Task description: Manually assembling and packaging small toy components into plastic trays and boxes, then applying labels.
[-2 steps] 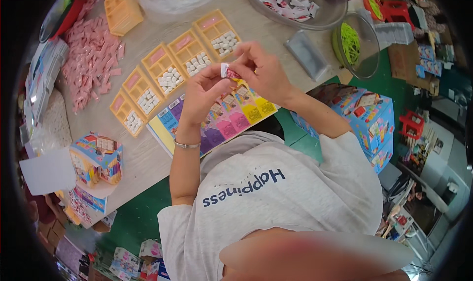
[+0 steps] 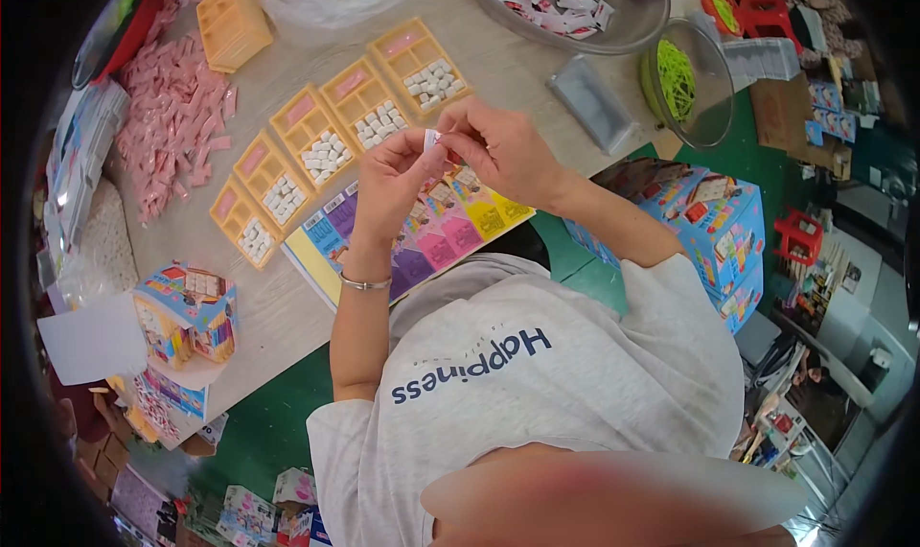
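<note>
A small white and pink-red packet (image 2: pixel 431 139) is pinched between my two hands, above a sheet of colourful printed cards (image 2: pixel 414 271). My left hand (image 2: pixel 391 178) grips it with thumb and fingers. The closed fingers of my right hand (image 2: pixel 508 154) meet it from the other side and partly hide it. Just beyond my hands, several yellow-orange trays stand in a slanting row, the farthest tray (image 2: pixel 390 62) closest to my right hand. Small white blocks (image 2: pixel 433 84) fill one section of each tray, and a flat pink packet (image 2: pixel 399 45) lies in another.
Loose pink packets (image 2: pixel 172 116) are heaped at the left, beside stacked empty trays (image 2: pixel 230 29). A large bowl (image 2: pixel 652 29) of similar white-red packets, a clear box (image 2: pixel 592 104) and a bowl of green strips (image 2: pixel 678 82) stand at the right. Blue printed cartons (image 2: pixel 704 221) sit beside me.
My hands have drawn slightly closer together around the packet, and less of its pink-red part shows. The whole view has shifted a little; the trays have not moved.
</note>
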Demonstrator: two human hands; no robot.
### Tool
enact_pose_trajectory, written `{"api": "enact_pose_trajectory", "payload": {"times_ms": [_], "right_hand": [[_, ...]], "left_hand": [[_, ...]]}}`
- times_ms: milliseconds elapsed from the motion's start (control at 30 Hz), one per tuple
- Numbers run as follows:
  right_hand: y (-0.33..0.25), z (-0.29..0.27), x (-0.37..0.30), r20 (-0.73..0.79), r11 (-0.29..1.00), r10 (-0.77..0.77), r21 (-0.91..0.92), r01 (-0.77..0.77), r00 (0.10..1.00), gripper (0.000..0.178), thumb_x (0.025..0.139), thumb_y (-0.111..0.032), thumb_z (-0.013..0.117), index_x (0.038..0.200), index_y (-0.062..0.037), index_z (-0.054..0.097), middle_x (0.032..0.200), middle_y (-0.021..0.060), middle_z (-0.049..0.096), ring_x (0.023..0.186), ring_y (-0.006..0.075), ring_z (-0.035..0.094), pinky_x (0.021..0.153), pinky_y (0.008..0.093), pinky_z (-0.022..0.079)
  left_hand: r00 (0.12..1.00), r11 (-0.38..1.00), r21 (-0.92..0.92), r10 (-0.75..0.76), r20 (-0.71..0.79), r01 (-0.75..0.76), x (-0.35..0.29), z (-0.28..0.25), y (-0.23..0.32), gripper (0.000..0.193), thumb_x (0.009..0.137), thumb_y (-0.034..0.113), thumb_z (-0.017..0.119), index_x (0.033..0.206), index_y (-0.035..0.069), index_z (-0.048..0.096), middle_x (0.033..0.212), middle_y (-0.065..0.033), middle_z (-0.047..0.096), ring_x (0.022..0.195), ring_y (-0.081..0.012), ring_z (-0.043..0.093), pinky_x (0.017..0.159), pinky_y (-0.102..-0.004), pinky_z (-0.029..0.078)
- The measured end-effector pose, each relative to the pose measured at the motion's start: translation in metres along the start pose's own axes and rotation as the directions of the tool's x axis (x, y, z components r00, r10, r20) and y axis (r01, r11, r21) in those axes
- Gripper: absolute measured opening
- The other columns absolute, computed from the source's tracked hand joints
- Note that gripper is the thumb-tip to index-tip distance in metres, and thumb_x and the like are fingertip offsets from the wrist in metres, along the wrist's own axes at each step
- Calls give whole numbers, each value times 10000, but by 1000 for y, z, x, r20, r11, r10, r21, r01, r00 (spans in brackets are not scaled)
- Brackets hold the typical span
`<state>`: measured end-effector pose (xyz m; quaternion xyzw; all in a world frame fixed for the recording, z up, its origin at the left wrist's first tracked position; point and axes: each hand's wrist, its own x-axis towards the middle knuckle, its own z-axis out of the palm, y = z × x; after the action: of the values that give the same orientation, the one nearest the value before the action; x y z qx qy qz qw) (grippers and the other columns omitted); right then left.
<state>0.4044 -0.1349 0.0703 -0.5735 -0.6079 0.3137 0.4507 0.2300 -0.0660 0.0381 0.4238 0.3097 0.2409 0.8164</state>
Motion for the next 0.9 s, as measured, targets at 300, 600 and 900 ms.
{"api": "enact_pose_trajectory", "payload": {"times_ms": [300,600,900], "right_hand": [[57,-187,-6,-648,701,94,-496,-513,755,217,970,-211,628,1120,-69,691,999,77,732,920,193,695,797,311,529],[195,-310,-53,-372,163,563,-825,-541,738,286,862,-233,640,1072,-49,700,1035,246,694,1012,419,656,857,490,528],[194,-306,-62,-588,130,338,-745,-655,735,439,989,-360,403,1152,-23,632,1158,275,643,1101,463,595,910,548,463]], "left_hand": [[986,999,49,-6,-166,14,-43,-38,5,109,988,131,617,966,28,646,861,-37,705,755,-79,645,716,-229,526],[887,857,468,25,-461,218,-64,-33,-30,144,951,131,659,904,-2,631,753,-33,702,640,-61,636,540,-212,487],[731,351,873,486,-480,340,-76,-37,-33,259,895,305,702,890,63,611,699,-58,633,626,-267,636,567,-391,498]]}}
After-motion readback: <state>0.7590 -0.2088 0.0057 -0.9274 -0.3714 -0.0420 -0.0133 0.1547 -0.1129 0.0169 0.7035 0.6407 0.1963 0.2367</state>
